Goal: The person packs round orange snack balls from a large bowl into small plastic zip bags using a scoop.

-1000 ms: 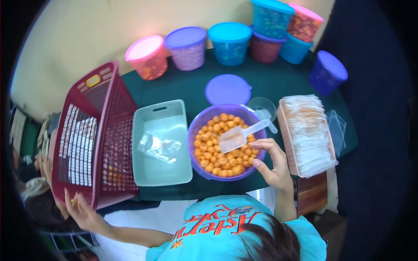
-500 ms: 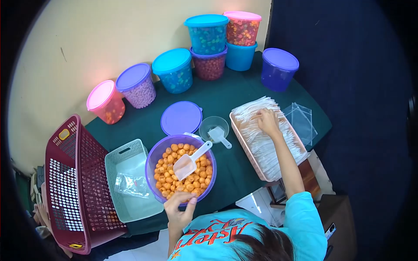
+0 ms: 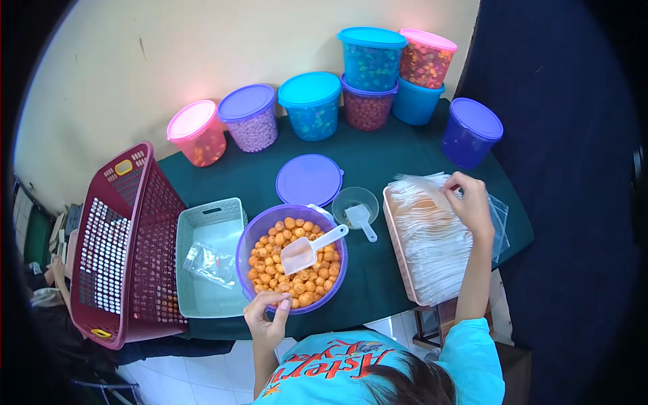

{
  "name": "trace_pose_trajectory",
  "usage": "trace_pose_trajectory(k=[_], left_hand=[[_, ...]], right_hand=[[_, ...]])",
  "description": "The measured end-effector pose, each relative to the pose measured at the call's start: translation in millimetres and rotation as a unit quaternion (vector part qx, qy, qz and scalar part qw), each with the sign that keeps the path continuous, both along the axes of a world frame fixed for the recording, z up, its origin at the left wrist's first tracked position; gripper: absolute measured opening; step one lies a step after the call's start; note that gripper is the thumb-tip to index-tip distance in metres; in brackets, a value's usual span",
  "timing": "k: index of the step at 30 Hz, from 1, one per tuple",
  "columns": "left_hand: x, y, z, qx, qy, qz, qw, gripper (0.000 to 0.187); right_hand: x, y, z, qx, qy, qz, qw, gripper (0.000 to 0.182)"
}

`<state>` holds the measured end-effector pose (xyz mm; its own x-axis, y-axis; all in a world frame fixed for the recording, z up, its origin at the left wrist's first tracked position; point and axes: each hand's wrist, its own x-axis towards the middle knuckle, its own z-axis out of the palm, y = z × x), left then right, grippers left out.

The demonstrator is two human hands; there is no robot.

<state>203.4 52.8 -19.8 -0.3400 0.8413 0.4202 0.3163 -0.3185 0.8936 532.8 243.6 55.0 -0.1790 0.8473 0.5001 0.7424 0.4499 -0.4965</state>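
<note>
My left hand (image 3: 268,316) is at the near rim of a purple tub (image 3: 244,236) full of orange balls (image 3: 297,287), thumb and forefinger pinched; what they hold, if anything, is too small to make out. A white scoop (image 3: 300,256) lies on the balls. My right hand (image 3: 467,202) pinches a thin clear bag (image 3: 424,183) above a pink basket (image 3: 398,253) packed with white packets (image 3: 435,263). Between tub and basket, a clear bowl (image 3: 346,200) holds a small scoop (image 3: 360,217).
Lidded tubs (image 3: 311,108) line the back of the green table (image 3: 378,162). A purple lid (image 3: 309,179) lies behind the open tub. On the left stand a pale green tray (image 3: 209,304) with plastic bags (image 3: 210,264) and a maroon basket (image 3: 152,270). Another person's arm shows far left.
My right hand has lifted from the packets, with a thin bag now between its fingers. My left hand stays at the tub's rim. The whole view has shifted.
</note>
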Motion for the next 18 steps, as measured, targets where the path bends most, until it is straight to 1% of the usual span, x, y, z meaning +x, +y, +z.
trace_pose_trajectory(k=[1, 2, 4, 5, 7, 8, 11, 12, 13, 14, 15, 17, 18], left_hand=[[-1, -1, 1, -0.002, 0.001, 0.004, 1.0, 0.008], [-2, 0, 3, -0.002, 0.001, 0.0, 1.0, 0.009], [-4, 0, 5, -0.001, 0.001, -0.006, 1.0, 0.009], [-5, -1, 6, 0.003, 0.001, -0.012, 1.0, 0.009], [-8, -1, 6, 0.01, 0.0, -0.025, 1.0, 0.01], [-10, -2, 5, 0.01, 0.0, -0.028, 1.0, 0.01], [-17, -4, 3, 0.001, 0.007, -0.028, 1.0, 0.01], [-19, -4, 5, 0.0, 0.009, -0.03, 1.0, 0.01], [-21, -4, 5, -0.001, 0.011, -0.033, 0.999, 0.009], [-23, -5, 6, -0.003, 0.01, -0.034, 0.999, 0.009], [-26, -5, 6, 0.001, 0.019, -0.036, 0.999, 0.009], [-30, -6, 6, 0.004, 0.026, -0.038, 0.999, 0.008], [-32, -7, 6, -0.003, 0.018, -0.04, 0.999, 0.008]], right_hand=[[-5, -6, 5, 0.046, 0.018, -0.019, 0.999, 0.008], [-7, -7, 7, 0.045, 0.019, -0.016, 0.999, 0.008], [-11, -9, 9, 0.121, -0.043, -0.064, 0.99, 0.007], [-10, -5, 5, 0.12, -0.043, -0.066, 0.99, 0.007], [-3, 7, -14, 0.136, -0.099, -0.075, 0.983, 0.008], [1, 9, -22, 0.135, -0.1, -0.078, 0.983, 0.008], [10, 7, -33, 0.106, -0.131, -0.062, 0.984, 0.009], [12, 1, -33, -0.029, -0.144, -0.05, 0.988, 0.01], [12, -4, -34, -0.165, -0.153, -0.038, 0.974, 0.011], [10, -7, -36, -0.201, -0.134, -0.032, 0.97, 0.012], [9, -10, -39, -0.202, -0.135, -0.034, 0.97, 0.012], [4, -16, -44, -0.136, -0.128, -0.116, 0.975, 0.01], [-2, -21, -41, -0.137, -0.129, -0.116, 0.975, 0.01]])
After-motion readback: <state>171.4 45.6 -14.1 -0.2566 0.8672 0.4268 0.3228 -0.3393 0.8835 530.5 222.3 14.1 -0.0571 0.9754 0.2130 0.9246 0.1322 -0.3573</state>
